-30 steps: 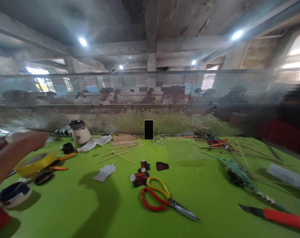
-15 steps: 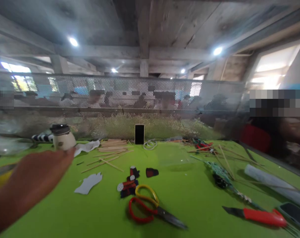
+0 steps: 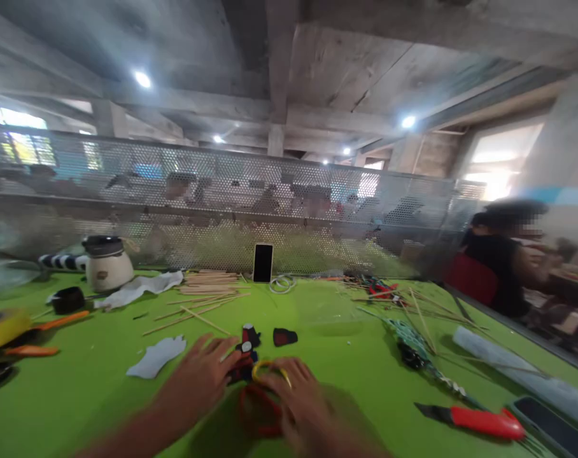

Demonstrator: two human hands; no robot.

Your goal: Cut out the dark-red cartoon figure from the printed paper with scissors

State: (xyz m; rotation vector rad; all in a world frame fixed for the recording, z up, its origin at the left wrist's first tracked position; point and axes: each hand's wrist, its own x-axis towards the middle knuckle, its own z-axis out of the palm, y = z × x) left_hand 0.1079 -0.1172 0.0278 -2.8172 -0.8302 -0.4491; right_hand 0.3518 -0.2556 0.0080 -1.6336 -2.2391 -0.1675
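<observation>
Since the frame half a second back: left hand (image 3: 196,372) has shifted from beside the jar at left to mid-table; right hand (image 3: 303,394) has entered view. The scissors (image 3: 242,407), previously in full view, are now partly covered.

Scissors: on the green table (image 3: 365,388), near centre, directly in front of the wearer. Red and yellow handle loops visible; blades hidden by the right hand.

Right hand: over the handles, fingers bent at the yellow loop. Blurred; cannot tell whether the grip is closed.

Left hand: palm down, fingers loosely bent, tips at the cluster of dark pieces (image 3: 249,337) just beyond the scissors. Cannot tell whether any piece is pinched.

Nearby: a separate dark piece (image 3: 285,337) lies right of the cluster; a torn white scrap (image 3: 158,357) lies left, near the left hand.

Further out: thin sticks (image 3: 207,286) behind the scrap; upright black-faced device (image 3: 263,263) at the back, white coil (image 3: 282,284) beside it. Left: jar (image 3: 108,270) with dark lid, yellow tape roll (image 3: 2,327). Right: red-handled knife (image 3: 484,422), phone (image 3: 554,425) next to it. Behind the table, perforated screen (image 3: 241,191); seated person (image 3: 506,261) at far right.
</observation>
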